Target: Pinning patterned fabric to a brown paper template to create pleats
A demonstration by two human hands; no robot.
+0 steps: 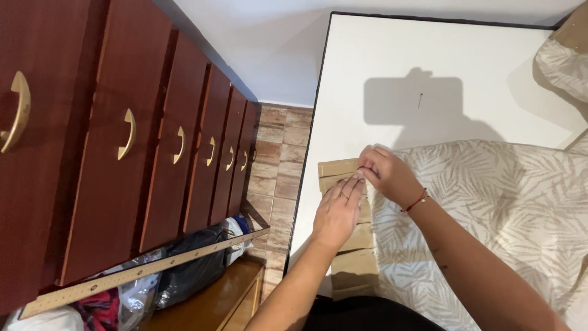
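A strip of brown pattern paper point(350, 245), folded in pleats, lies along the left edge of a leaf-print fabric point(490, 208) on a white table point(429, 61). My left hand point(337, 211) lies flat on the paper, fingers together, pressing it down. My right hand point(386, 173) pinches the paper's upper end, fingers closed at the fold; what it pinches besides the paper is too small to tell. A red cord bracelet sits on the right wrist.
A dark red chest of drawers point(122, 141) with brass handles stands at the left. A long wooden ruler point(141, 273) leans by an open lower drawer holding bags and clothes. Brown tiled floor point(275, 165) runs between chest and table. A small pin point(420, 100) lies on the table.
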